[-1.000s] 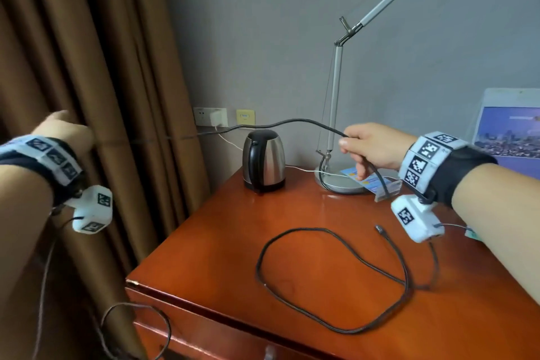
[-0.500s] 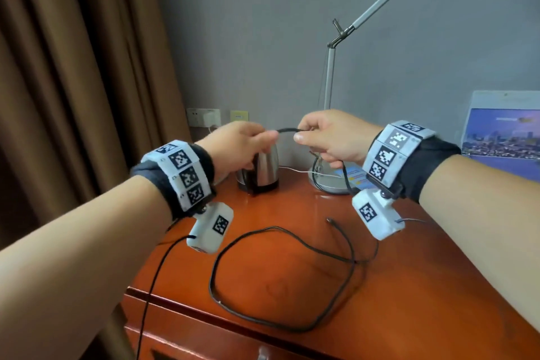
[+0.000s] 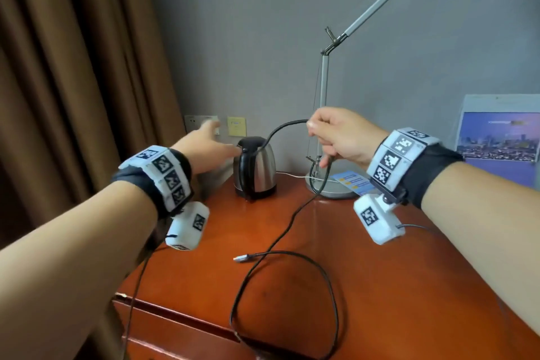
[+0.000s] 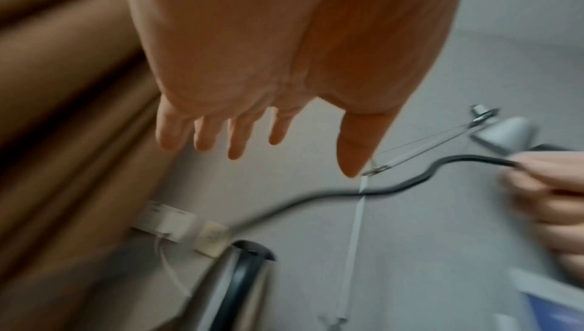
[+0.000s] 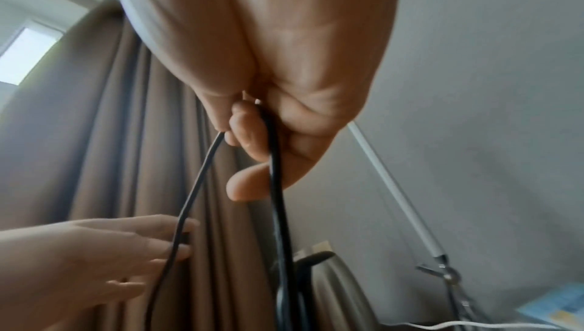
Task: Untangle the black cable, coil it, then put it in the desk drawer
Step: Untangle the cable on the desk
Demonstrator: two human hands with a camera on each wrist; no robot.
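Note:
The black cable (image 3: 331, 286) lies in a wide loop on the wooden desk (image 3: 409, 286), its metal plug end (image 3: 242, 257) pointing left. From there it rises to my right hand (image 3: 311, 126), which pinches it above the lamp base. A second strand arcs left toward the kettle. In the right wrist view my right hand (image 5: 240, 121) holds two strands of the cable (image 5: 278, 186). My left hand (image 3: 216, 137) is blurred, fingers straight, stretched out beside the kettle and holding nothing. Seen from the left wrist, the left hand (image 4: 284, 146) hangs spread above the cable (image 4: 316, 196). The drawer front (image 3: 175, 330) sits under the desk's front edge.
A steel kettle (image 3: 257, 169) stands at the desk's back left, close to the left hand. A desk lamp (image 3: 323, 96) with a round base (image 3: 336, 191) stands behind the right hand. Wall sockets (image 3: 236, 126), a brown curtain (image 3: 73, 96) and a standing picture (image 3: 499, 137) border the desk.
My left hand has let go of the cable and swung left toward the wall. The right hand keeps its hold, and the plug end on the desk has slid left.

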